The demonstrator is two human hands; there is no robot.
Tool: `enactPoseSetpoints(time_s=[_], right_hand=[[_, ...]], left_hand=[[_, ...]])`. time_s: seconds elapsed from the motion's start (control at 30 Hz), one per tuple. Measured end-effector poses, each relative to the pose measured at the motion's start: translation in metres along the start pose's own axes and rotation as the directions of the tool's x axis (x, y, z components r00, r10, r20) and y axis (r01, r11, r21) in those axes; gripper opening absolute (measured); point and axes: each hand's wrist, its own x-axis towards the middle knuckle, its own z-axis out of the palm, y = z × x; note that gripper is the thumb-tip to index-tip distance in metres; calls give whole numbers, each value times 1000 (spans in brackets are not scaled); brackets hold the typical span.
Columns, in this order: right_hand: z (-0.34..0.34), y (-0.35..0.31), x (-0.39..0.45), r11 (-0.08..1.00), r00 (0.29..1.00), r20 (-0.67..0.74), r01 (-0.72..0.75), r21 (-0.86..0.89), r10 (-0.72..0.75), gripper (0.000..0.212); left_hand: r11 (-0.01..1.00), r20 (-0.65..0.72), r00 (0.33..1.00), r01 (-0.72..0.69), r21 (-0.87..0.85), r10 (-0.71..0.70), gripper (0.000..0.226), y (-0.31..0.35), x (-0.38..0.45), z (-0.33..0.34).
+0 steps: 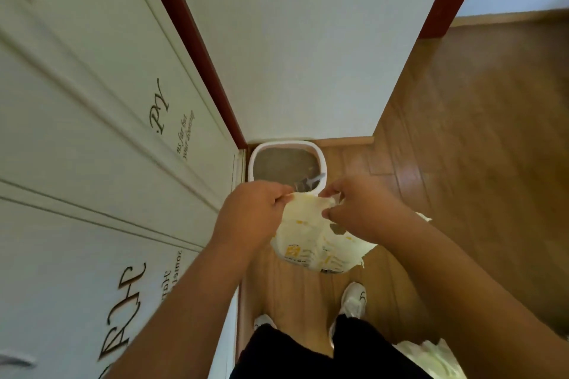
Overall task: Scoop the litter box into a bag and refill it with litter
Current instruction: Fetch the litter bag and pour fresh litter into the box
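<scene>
You are standing over a white-rimmed litter box [288, 163] set in the corner, grey litter filling it and a pale scoop [309, 183] resting at its near edge. Your left hand [255, 212] and right hand [357, 209] are each pinching the crumpled, yellow-printed white bag [311, 240], holding it just above the box.

Bag [311, 240]: thin plastic film, pale cream with yellow print, crinkled, faintly glossy. Litter box [257, 152]: white moulded plastic rim, smooth, slight sheen; contents are grey-brown granular litter [280, 164], matt. Scoop [309, 183]: grey plastic, too blurred to judge finish. Floor [477, 138]: wood-look boards, warm brown, smooth, satin gloss. Door [77, 132]: white painted panelling, smooth, low sheen, dark lettering. Wall [295, 40]: white, matt. Shoes [354, 298]: white, smooth.
</scene>
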Motion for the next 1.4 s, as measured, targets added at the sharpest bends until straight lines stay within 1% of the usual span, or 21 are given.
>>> enactPoseSetpoints(time_s=[0.07,0.17,0.3,0.43,0.5,0.67,0.87,1.03,1.1,1.2,1.33,1.4], right_hand=[[-1,11,21,999,1000,31,3,-41,-1,43],[1,23,51,999,998,59,1,-40,1,42],[17,44,100,998,998,63,-23,-52,26,37],[52,74,157,994,996,50,-73,-84,77,37],[71,92,184,990,993,46,-105,-91,109,38],[122,145,253,984,984,41,-170,-51,173,39],[181,207,334,981,981,58,-183,-56,187,39],[223,247,390,976,977,108,-172,-130,187,41],[233,260,409,974,976,89,-183,-135,196,41],[247,277,437,974,980,79,-169,-148,182,40],[265,295,473,969,989,70,-113,-221,131,41],[266,300,490,976,994,33,-97,-194,105,43]], left_hand=[[1000,3,1000,14,-1,-14,28,-2,16,15],[998,-4,998,55,-27,-55,27,-12,40,39],[995,52,994,95,-26,-93,27,-42,86,81],[996,110,991,83,-24,-80,25,-78,130,131],[996,137,988,76,-49,-69,25,-97,151,158],[995,187,981,73,-63,-60,26,-144,204,230],[997,247,968,63,-36,-52,28,-198,258,310],[998,273,961,53,-17,-47,28,-235,295,368],[999,283,959,37,-4,-35,28,-247,311,389],[1000,238,971,22,-8,-20,27,-263,337,416],[1000,199,980,-2,3,1,27,-281,368,446],[999,130,991,-32,-36,37,27,-288,383,455]])
